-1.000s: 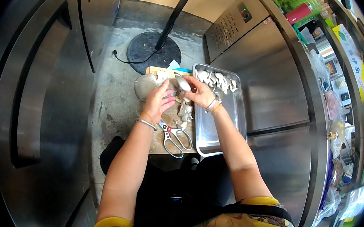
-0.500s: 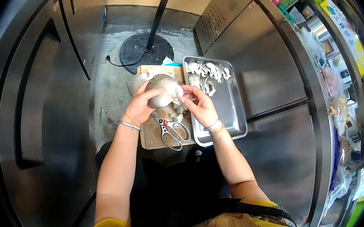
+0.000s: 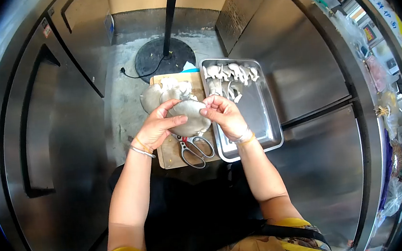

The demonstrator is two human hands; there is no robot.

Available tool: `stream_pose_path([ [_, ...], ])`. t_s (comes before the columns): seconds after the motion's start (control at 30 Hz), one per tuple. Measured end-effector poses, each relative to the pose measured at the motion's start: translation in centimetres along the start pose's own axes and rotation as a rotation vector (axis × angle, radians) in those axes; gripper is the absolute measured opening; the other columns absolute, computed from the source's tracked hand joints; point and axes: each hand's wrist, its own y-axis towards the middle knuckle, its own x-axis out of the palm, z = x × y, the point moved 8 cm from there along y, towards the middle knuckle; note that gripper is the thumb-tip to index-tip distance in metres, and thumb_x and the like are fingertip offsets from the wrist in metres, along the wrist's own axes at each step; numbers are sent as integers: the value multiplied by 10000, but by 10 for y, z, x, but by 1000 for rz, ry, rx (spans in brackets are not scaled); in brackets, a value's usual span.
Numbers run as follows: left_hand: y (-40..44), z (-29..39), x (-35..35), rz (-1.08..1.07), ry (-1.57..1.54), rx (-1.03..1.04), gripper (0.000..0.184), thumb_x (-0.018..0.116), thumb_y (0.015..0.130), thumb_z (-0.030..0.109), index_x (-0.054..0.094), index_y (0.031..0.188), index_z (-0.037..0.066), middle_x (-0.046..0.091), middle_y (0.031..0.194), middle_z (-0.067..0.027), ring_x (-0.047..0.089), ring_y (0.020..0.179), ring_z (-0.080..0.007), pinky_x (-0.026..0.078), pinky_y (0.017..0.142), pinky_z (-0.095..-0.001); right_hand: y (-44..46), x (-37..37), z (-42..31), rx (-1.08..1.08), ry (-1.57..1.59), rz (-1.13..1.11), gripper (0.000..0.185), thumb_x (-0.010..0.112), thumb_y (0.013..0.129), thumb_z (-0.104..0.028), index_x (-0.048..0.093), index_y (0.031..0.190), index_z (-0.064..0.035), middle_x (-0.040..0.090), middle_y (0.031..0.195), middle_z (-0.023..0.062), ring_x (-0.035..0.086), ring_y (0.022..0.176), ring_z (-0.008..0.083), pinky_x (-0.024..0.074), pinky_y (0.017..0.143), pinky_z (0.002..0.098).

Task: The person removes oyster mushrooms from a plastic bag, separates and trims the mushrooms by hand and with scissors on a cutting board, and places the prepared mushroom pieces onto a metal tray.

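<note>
Between my two hands is a broad grey oyster mushroom, held over the cutting board. My left hand grips its left side, thumb on top of the cap. My right hand pinches the upper right edge between thumb and fingers. Behind it, more oyster mushrooms lie on the far part of the board and overhang its left edge. Scissors rest on the board's near side, their blades partly under the held mushroom. At the right, a metal tray holds torn mushroom pieces at its far end.
Stainless steel cabinet doors stand on the left and right. A black pole on a round base with a cord stands on the floor beyond the board. Shelves with bagged goods run along the far right.
The mushroom in my hands has turned so its cap lies flatter and lower, nearer the scissors. My right hand has shifted to its upper right edge. The view has tilted slightly.
</note>
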Motion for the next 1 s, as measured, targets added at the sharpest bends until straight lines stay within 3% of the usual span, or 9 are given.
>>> stream_pose_path([
  [0.27,15,-16,1,67,54,-46,473,664,783,86,457,1201,11,578,1082,-70,559,986,-145,442,864,-303,-3,-13,21,222,236,18,130,573,846,-43,561,975,-37,603,897,15,575,825,92,457,768,230],
  [0.37,18,-24,-1,168,-54,-100,423,640,802,97,476,1184,18,582,1075,-66,563,984,-151,446,872,-309,4,-17,36,299,316,21,135,598,840,-100,576,964,-50,616,900,22,584,845,113,461,780,251],
  [0.43,22,-26,3,149,-159,-132,401,618,817,103,481,1185,19,582,1080,-66,561,1000,-165,452,880,-326,9,-17,47,361,399,54,116,610,837,-123,591,936,-64,624,887,22,592,831,113,465,765,250],
  [0.47,22,-26,3,140,-139,-98,392,610,823,106,486,1185,22,582,1084,-66,561,1003,-171,461,874,-340,8,-11,43,382,405,31,138,650,804,-156,598,899,-71,620,816,-3,586,693,88,469,601,220],
  [0.5,22,-29,3,136,-124,-102,392,610,823,106,486,1185,22,582,1084,-66,561,1003,-171,461,874,-340,7,-13,43,369,415,34,138,650,804,-156,598,899,-71,620,816,-3,586,693,88,469,601,220],
  [0.63,12,-21,7,95,-18,-66,385,624,819,101,499,1175,19,587,1084,-71,568,987,-158,462,867,-316,2,-13,48,338,348,-17,137,667,787,-154,604,866,-60,620,771,14,581,651,90,465,571,213],
  [1.0,13,-16,6,66,275,-15,335,705,763,113,571,1052,8,617,952,-52,577,872,-114,450,797,-257,-1,-14,35,231,21,-62,172,682,755,-73,614,897,-2,632,814,35,576,713,79,460,648,209],
])
